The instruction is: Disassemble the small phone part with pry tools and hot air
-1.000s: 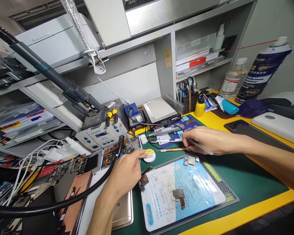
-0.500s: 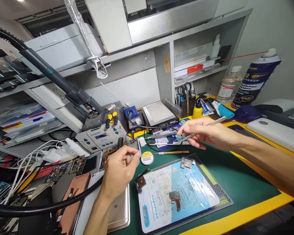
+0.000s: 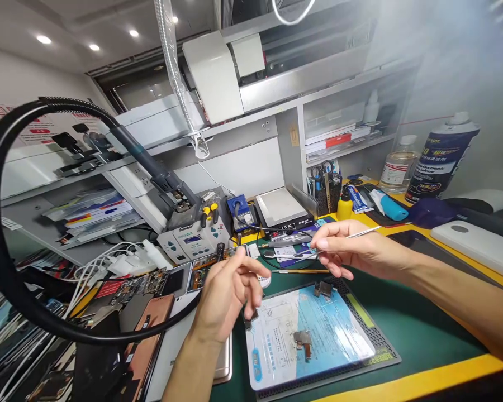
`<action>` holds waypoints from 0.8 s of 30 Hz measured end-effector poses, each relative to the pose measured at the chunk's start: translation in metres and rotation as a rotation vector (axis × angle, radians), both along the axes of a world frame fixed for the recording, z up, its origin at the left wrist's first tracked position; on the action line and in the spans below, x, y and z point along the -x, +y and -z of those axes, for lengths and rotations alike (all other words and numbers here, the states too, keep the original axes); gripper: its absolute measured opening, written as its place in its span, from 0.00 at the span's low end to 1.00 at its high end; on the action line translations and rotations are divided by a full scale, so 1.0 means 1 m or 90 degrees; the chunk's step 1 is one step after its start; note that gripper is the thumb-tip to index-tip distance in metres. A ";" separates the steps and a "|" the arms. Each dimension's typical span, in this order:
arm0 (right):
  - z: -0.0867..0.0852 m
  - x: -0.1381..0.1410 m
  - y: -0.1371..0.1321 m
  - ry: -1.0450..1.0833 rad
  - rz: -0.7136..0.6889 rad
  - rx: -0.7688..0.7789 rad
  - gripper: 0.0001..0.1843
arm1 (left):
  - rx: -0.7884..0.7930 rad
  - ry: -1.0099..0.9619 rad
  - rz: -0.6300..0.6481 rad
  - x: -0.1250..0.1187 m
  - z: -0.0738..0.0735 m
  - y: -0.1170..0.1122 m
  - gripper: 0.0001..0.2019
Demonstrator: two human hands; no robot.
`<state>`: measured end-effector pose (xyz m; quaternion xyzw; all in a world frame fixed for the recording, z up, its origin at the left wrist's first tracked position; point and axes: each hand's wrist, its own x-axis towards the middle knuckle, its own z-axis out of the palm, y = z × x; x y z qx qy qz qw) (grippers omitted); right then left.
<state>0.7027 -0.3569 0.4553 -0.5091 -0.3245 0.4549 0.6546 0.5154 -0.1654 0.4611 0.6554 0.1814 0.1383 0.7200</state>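
The right hand (image 3: 347,249) pinches slim metal tweezers (image 3: 364,231) between thumb and fingertips, the other fingers loosely curled; the tweezers' tips point toward the left hand and their rear end sticks out above the knuckles. The left hand (image 3: 231,291) is raised with fingers spread and slightly bent, with nothing visible in its grasp.

Just past the left fingers, partly hidden by them, is a round labelled container (image 3: 265,282). Below the right hand, a small metal module (image 3: 325,288) sits near the far edge of a blue-and-white work pad (image 3: 276,368). Another module with a brown flex tail (image 3: 303,338) lies on the pad, nearer the wearer than both hands. A gold-handled brush (image 3: 305,271) lies on the green tabletop (image 3: 427,329) between the hands. Under the left wrist, a gold phone (image 3: 224,363) shows one edge; beyond the right hand stands a yellow bottle (image 3: 344,206).
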 end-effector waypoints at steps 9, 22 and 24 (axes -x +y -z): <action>-0.003 0.001 -0.002 0.106 -0.025 -0.041 0.12 | 0.375 0.021 0.187 -0.018 -0.015 -0.023 0.23; 0.009 0.011 0.001 0.122 -0.069 -0.024 0.09 | 0.515 -0.013 0.276 -0.011 0.001 -0.022 0.28; 0.009 0.011 0.002 0.122 -0.068 -0.027 0.09 | 0.522 -0.015 0.284 -0.011 0.002 -0.022 0.28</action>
